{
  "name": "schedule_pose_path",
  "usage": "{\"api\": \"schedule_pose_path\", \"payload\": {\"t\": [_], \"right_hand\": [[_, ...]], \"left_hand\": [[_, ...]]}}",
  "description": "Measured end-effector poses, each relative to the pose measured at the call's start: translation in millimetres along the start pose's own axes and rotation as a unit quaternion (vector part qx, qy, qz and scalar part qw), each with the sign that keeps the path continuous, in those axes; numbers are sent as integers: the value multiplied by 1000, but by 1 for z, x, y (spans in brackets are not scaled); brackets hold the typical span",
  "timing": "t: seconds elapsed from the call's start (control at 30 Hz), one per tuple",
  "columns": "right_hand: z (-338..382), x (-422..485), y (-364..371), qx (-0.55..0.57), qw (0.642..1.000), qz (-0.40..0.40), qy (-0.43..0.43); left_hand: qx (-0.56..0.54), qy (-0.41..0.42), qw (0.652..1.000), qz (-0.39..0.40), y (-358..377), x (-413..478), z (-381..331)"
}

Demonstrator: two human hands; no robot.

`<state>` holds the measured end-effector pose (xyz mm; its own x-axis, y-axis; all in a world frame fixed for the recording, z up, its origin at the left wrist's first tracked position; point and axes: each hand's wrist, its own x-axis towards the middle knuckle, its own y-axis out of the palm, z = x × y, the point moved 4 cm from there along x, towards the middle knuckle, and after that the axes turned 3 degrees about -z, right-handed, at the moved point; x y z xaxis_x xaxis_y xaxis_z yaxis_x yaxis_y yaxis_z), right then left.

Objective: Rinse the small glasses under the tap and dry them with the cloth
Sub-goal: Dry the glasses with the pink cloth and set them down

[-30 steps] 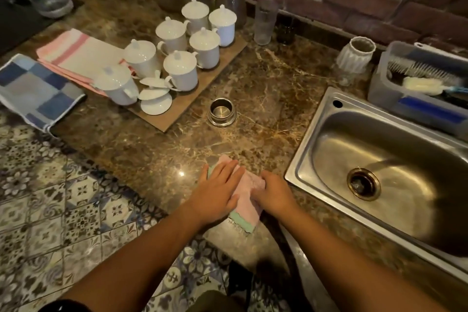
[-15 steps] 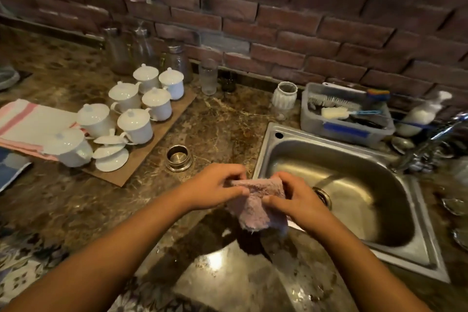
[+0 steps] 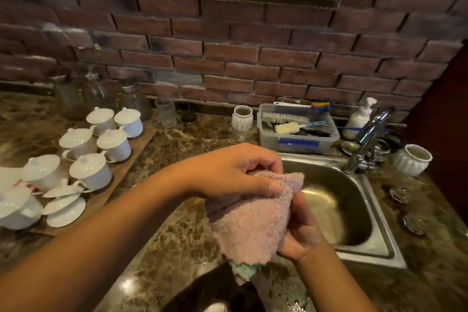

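I see my left hand (image 3: 233, 172) and right hand (image 3: 298, 233) both gripping the fluffy pink cloth (image 3: 253, 225), bunched over the left rim of the sink (image 3: 379, 230). The clear tub (image 3: 268, 139) behind it holds brushes (image 3: 281, 118)

Left of the sink (image 3: 379, 257) stand seven white lidded cups (image 3: 115, 144), two loose lids (image 3: 64, 211), three glass jars (image 3: 131, 99) and one tall glass (image 3: 166, 114). Behind it sit one plastic tub (image 3: 298, 143), one soap bottle (image 3: 359, 119) and two white ribbed pots (image 3: 412, 162); right of it, two small glasses (image 3: 399, 194).
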<state>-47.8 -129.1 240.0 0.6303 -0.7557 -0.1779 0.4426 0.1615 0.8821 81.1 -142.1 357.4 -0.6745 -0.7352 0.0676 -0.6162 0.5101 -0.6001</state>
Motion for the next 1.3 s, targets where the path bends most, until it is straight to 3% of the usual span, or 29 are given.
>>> {"api": "schedule_pose_path", "payload": {"t": [0.13, 0.23, 0.5, 0.73, 0.97, 1.13, 1.3], "right_hand": [[2, -15, 6, -3, 998, 66, -1], [5, -27, -3, -38, 998, 48, 19], [36, -70, -39, -31, 998, -10, 58], [98, -118, -87, 33, 995, -90, 40], [158, -179, -157, 103, 984, -138, 54], [198, -218, -210, 138, 972, -185, 43], [229, -245, -253, 144, 965, -215, 40]], "left_hand": [[2, -26, 996, 83, 9, 15, -7], [37, -46, 991, 118, 16, 27, -8], [180, -118, 971, 107, 46, 81, -2], [237, -174, 956, -5, 105, 151, -6], [101, -224, 951, -188, 211, 232, -10], [119, -215, 952, -182, 275, 292, -5], [83, -207, 967, -123, 327, 342, 13]]}}
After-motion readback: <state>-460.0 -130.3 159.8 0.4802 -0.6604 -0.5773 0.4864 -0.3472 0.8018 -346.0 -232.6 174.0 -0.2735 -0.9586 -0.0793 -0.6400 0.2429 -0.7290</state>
